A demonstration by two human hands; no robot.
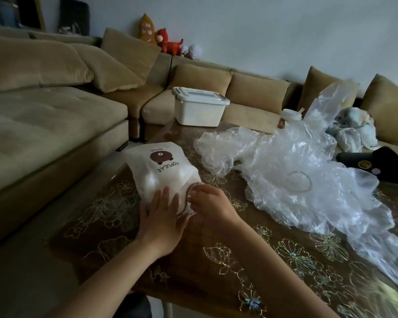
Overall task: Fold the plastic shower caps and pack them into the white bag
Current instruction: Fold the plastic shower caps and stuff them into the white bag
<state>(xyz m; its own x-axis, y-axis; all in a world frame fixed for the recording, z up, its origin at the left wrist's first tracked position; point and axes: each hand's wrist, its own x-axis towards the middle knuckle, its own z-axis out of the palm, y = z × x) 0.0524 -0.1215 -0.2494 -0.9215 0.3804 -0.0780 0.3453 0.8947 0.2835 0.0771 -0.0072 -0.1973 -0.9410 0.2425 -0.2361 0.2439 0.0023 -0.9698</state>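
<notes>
- Underfoot of everything, so to speak, is a table (216, 260) with a dark brown cover printed with gold outline flowers; its surface is glossy.
- A beige corner sofa (44, 125) wraps round the table's left and far sides, with loose cushions (129, 58) propped along its back.
- Plush toys (163, 40), one orange and one red, sit on the sofa's back ledge against a pale wall (262, 31).
- A white plastic box (199, 111) with a clipped-on lid stands at the table's far edge; what it holds cannot be seen.
- A bottle with a white top (291, 115) stands behind the pile, partly hidden by it.
- The white bag (161, 168), printed with a brown bear face and the word POPULAR, lies on the table's left part, bulging, its mouth turned toward the person.
- The left hand (161, 221) lies flat on the bag near its mouth, fingers straight and spread, pressing down.
- The right hand (213, 205) is curled at the mouth, its fingertips pinching the brownish elastic rim of a clear cap (187, 200) half inside the bag.
- A loose heap of clear shower caps (296, 175) sprawls across the table's right half, apart from the bag.
- A black object (377, 164) lies beyond the heap at the right edge.
- Pale bluish bundles (352, 129) rest on the sofa seat at the right.
</notes>
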